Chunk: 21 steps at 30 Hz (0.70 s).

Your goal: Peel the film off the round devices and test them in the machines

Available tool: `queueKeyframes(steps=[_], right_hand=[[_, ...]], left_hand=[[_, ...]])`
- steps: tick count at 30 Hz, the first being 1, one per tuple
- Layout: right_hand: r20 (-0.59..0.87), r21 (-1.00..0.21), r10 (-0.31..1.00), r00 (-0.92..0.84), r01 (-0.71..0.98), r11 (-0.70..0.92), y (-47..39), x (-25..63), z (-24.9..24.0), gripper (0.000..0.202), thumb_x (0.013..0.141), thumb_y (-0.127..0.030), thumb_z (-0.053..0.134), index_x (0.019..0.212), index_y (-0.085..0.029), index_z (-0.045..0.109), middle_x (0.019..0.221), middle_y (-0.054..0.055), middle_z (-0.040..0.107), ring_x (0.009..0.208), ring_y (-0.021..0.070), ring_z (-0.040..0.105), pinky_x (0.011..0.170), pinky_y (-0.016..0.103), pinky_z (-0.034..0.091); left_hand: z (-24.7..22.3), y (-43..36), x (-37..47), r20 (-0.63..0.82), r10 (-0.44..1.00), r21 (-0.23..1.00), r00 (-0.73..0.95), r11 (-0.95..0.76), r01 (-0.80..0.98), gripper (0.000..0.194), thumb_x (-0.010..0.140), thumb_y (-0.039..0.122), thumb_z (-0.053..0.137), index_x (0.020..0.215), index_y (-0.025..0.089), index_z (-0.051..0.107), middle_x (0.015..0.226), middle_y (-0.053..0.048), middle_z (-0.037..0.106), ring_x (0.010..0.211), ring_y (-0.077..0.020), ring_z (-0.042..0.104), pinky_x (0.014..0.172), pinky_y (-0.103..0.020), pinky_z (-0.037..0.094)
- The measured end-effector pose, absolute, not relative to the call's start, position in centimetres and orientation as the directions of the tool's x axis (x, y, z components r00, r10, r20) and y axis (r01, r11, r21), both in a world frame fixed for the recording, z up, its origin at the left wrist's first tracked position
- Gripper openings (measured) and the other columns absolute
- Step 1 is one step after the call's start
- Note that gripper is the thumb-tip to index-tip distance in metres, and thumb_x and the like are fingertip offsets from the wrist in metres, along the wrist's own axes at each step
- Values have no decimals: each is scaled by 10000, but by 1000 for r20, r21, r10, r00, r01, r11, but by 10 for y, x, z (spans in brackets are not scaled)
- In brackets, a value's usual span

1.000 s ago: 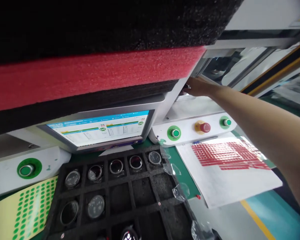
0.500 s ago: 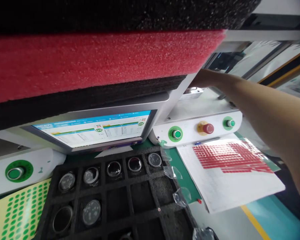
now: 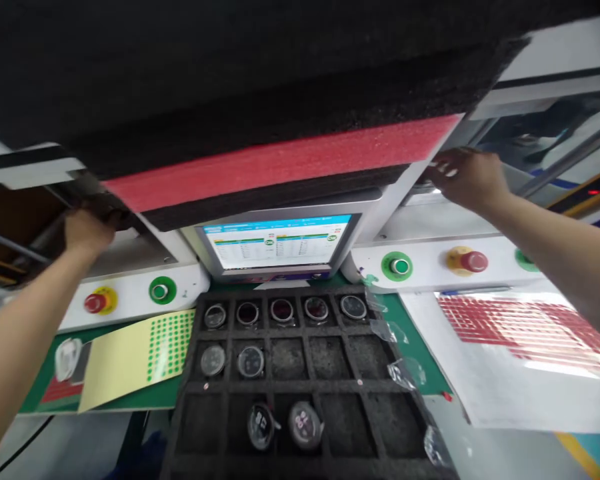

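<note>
My left hand (image 3: 87, 229) reaches into the left machine bay, its fingers dark and blurred by a metal part. My right hand (image 3: 473, 175) is in the right bay with bent fingers, tips close together beside a shiny metal fixture (image 3: 425, 198); whatever they grip is hidden. Between my arms lies a black foam tray (image 3: 290, 387) with square pockets. Several round watch faces, such as one at the back right (image 3: 353, 307), sit in it. Two watches in the front row have lit displays, a tilted one (image 3: 261, 425) and a pinkish one (image 3: 305, 424).
Black and red foam blocks (image 3: 300, 157) hang over the upper view. Behind the tray stands a screen (image 3: 280, 243). Green buttons (image 3: 397, 266) and red stop knobs (image 3: 474, 261) line the machine fronts. Sticker sheets, green-dotted (image 3: 170, 343) and red (image 3: 520, 330), flank the tray.
The view has swung left and back, so both arms and both machine bays now show. My left hand has come into view; my right hand's fingers show more.
</note>
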State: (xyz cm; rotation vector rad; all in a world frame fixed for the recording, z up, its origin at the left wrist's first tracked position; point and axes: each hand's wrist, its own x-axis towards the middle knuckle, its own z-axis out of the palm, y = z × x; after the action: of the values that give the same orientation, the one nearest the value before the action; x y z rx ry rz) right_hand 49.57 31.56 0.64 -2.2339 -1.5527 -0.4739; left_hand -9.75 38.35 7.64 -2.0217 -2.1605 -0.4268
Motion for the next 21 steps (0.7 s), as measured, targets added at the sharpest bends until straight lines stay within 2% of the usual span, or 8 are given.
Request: queueKeyframes(steps=[2, 5, 6, 8, 10, 12, 18, 21], right_hand=[[470, -99, 821, 323, 944, -315, 284, 465, 4, 231, 939, -203, 619, 753, -82, 680, 709, 160, 689, 606, 138, 540, 589, 311, 334], [319, -56, 936, 147, 989, -136, 246, 399, -11, 486, 966, -319, 584, 506, -169, 537, 535, 61, 591, 531, 111, 487, 565, 291, 329], [249, -54, 966, 65, 997, -53, 239, 371, -19, 502, 984, -368, 559, 522, -172, 544, 566, 45, 600, 559, 106, 518, 584, 272, 369], [112, -59, 991, -68, 995, 75, 234, 316, -36, 361, 971, -434, 595, 733, -166, 637, 730, 8, 652, 656, 106, 588, 679, 263, 495], [19, -61, 992, -125, 990, 126, 237, 266, -50, 289, 970, -420, 610, 967, -134, 659, 912, 33, 678, 793, 142, 653, 762, 328, 563], [-28, -63, 991, -129, 990, 127, 242, 231, -57, 286, 978, -390, 604, 1099, -134, 645, 1053, 67, 674, 908, 173, 668, 822, 370, 578], [-59, -99, 998, -36, 995, 30, 228, 199, -34, 339, 967, -363, 625, 1216, -134, 612, 1201, 107, 636, 1034, 214, 652, 889, 412, 571], [-17, -139, 1000, 13, 990, -15, 217, 201, -21, 344, 969, -365, 620, 1233, -145, 603, 1209, 98, 631, 1032, 214, 651, 878, 414, 575]], left_hand=[[67, 352, -109, 342, 932, 138, -120, 77, 987, 414, 970, 269, 478, 1262, -18, 542, 1208, -159, 665, 1082, -238, 634, 1001, -426, 479], [42, 283, -97, 307, 951, 208, -29, -38, 977, 362, 968, 302, 391, 1141, 89, 627, 1087, -37, 716, 938, -169, 666, 912, -314, 502], [34, 259, -86, 214, 972, 248, 96, -149, 957, 361, 968, 329, 378, 1089, 133, 656, 1044, 18, 722, 916, -151, 676, 880, -279, 502], [21, 212, -62, 97, 952, 318, 289, -305, 898, 260, 924, 322, 482, 898, 181, 699, 880, 17, 747, 817, -162, 694, 783, -257, 523], [15, 176, -40, -29, 853, 343, 522, -482, 806, 225, 916, 260, 497, 919, 191, 711, 937, -46, 762, 875, -227, 711, 799, -332, 543], [14, 153, -29, -111, 752, 335, 649, -587, 737, 213, 898, 216, 515, 955, 195, 719, 995, -88, 759, 938, -280, 716, 826, -391, 553], [4, 132, -48, -96, 774, 445, 626, -529, 723, 287, 933, 300, 442, 1005, 254, 717, 1062, -36, 769, 974, -254, 724, 870, -376, 555], [-11, 136, -40, -116, 765, 348, 634, -566, 747, 318, 922, 335, 435, 1034, 248, 720, 1096, -53, 760, 994, -271, 721, 868, -391, 566]])
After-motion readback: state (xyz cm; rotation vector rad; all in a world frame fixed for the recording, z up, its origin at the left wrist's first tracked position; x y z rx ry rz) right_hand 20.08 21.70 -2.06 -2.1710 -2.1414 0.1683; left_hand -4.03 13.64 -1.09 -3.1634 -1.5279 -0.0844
